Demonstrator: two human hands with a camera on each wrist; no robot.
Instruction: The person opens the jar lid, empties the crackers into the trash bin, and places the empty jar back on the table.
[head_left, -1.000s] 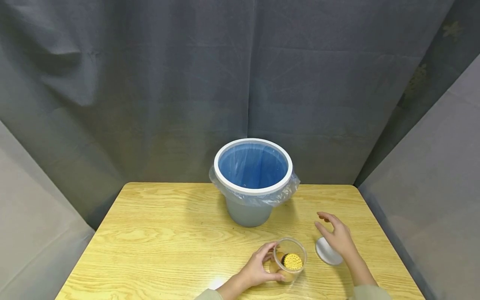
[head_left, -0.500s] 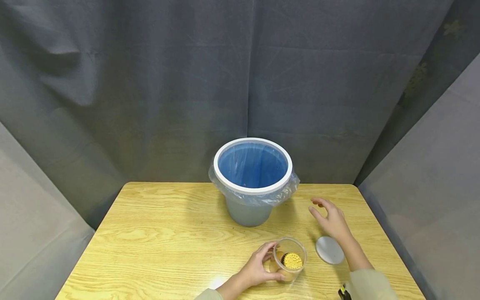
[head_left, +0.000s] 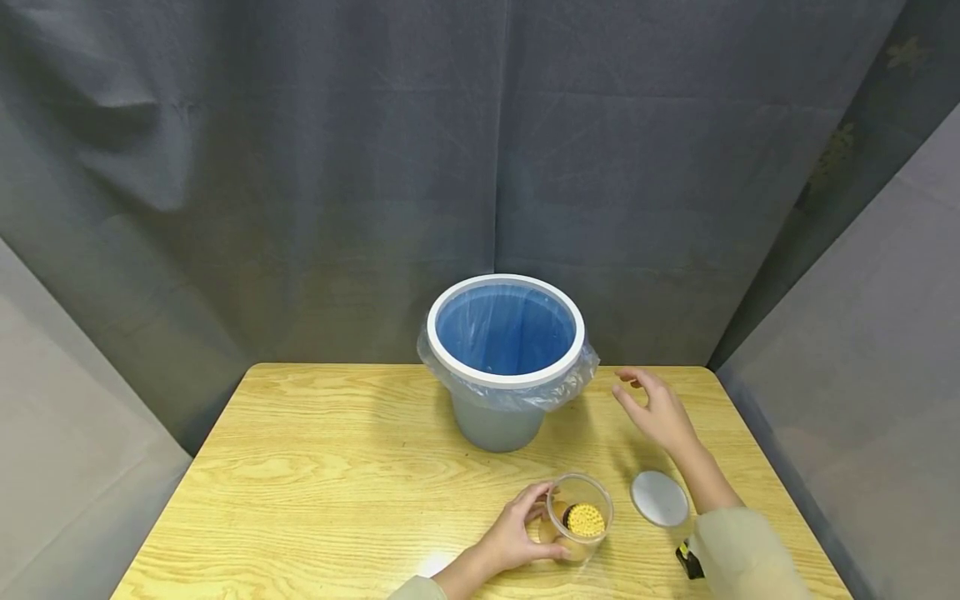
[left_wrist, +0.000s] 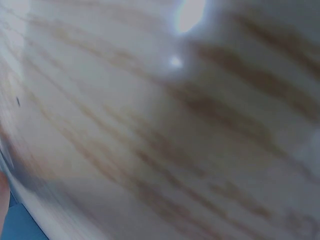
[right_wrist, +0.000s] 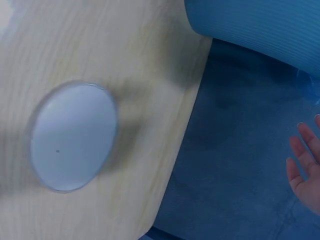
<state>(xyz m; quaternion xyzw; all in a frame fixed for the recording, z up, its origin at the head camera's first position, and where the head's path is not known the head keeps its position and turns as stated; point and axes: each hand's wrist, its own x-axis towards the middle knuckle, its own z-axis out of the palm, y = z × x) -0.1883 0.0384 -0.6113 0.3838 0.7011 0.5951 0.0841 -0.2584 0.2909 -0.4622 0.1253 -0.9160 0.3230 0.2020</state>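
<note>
My left hand (head_left: 517,537) holds a clear round jar (head_left: 600,542) by its left side, thumb in front and fingers behind. Inside the jar lie a yellow knobbly round piece (head_left: 585,521) with a dark edge and some brownish-orange items that I cannot make out. My right hand (head_left: 660,414) hovers with fingers loosely bent, holding nothing, to the right of the bin; in the right wrist view the same hand (right_wrist: 307,170) shows at the right edge. Flat on the table below it lies a round silver-grey lid (head_left: 660,498), seen larger as the lid (right_wrist: 74,137) from the right wrist.
A grey bin (head_left: 498,427) with a white rim and a clear liner stands at the table's back. Beside the right sleeve, a small black-and-yellow object (head_left: 688,560) is partly hidden. The wooden table (head_left: 322,483) stretches left; dark curtains (head_left: 360,183) hang behind.
My right hand has moved away from the lid, up towards the back of the table. The black-and-yellow object has come into view by the sleeve. The left hand and jar stay put.
</note>
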